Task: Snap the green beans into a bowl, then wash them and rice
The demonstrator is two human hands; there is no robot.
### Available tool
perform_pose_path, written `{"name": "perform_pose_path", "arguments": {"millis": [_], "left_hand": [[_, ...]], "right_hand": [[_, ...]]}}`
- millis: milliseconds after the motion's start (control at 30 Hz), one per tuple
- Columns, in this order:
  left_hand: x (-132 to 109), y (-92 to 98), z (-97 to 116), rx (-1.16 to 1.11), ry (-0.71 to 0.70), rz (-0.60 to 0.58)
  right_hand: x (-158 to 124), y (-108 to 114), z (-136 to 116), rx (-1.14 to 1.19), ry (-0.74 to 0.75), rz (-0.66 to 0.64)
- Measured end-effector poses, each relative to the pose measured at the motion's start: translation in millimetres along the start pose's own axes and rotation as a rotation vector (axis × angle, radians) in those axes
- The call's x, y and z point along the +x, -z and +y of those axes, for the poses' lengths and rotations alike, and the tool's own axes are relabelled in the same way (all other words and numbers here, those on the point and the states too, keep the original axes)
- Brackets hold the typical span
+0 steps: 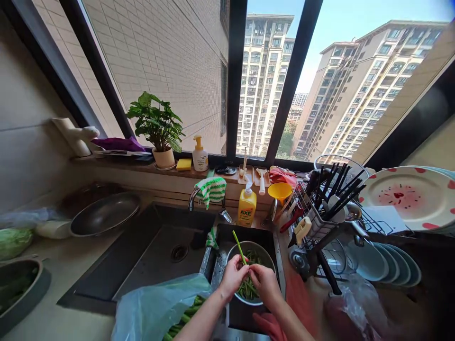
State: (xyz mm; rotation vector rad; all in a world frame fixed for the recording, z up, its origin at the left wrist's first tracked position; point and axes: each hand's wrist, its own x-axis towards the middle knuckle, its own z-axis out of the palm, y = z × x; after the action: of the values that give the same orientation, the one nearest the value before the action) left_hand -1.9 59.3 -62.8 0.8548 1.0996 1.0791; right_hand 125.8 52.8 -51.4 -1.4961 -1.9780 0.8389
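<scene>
Right now I see both forearms coming in from 6 o'clock and meeting over the steel bowl (267, 255), which sits in the small basin at the lower centre. My left hand (232, 277) is curled shut, thumb and fingers pinching a long green stem (239, 246) that sticks up towards 11 o'clock. My right hand (265, 282) lies knuckles-up just beside it at 3 o'clock, fingers bent inward and closed on the stem's lower end, fingertips touching the left's. More cut green stems lie in the bowl beneath both hands. A pale plastic bag (156, 303) with more greens sits at 9 o'clock of the left wrist. The yellow soap bottle (246, 206) stands at 12 o'clock, behind the bowl, and the dish rack (320, 222) at 2 o'clock.
</scene>
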Motion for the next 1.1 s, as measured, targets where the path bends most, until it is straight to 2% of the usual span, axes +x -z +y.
{"name": "perform_pose_path", "arguments": {"millis": [133,333,433,533,600,700,767,833,1000,1100], "left_hand": [[-6.9,0.0,-0.5,-0.017,0.008,0.007],[-15.0,-2.8,-6.0,0.01,0.041,-0.05],[-12.2,-2.9,-6.5,0.031,0.037,-0.057],[-7.5,-2.7,-9.7,0.23,0.016,-0.045],[-5.7,-2.7,-13.9,0.379,-0.022,-0.017],[-4.8,-1.7,-18.6,0.443,-0.048,-0.038],[-2.9,0.5,-17.7,0.388,-0.028,-0.109],[1.9,4.1,-13.3,0.308,0.014,-0.132],[18.7,12.6,-3.2,0.246,0.004,0.021],[21.9,13.9,-5.4,0.156,0.055,0.033]], "right_hand": [[-1.7,-9.1,4.5,0.04,-0.023,0.018],[9.6,-16.7,41.9,0.068,-0.19,0.179],[13.6,-17.5,46.9,0.305,-0.23,0.138],[13.8,-19.8,38.3,0.601,-0.303,0.042],[13.7,-21.2,32.2,0.675,-0.295,0.029],[14.6,-20.8,29.5,0.604,-0.207,0.066],[15.1,-18.3,30.1,0.517,-0.173,0.073],[14.9,-14.3,29.6,0.412,-0.137,0.051],[12.4,-5.1,20.7,0.132,0.019,-0.015],[11.5,-4.8,17.5,0.071,0.065,-0.001]]}}
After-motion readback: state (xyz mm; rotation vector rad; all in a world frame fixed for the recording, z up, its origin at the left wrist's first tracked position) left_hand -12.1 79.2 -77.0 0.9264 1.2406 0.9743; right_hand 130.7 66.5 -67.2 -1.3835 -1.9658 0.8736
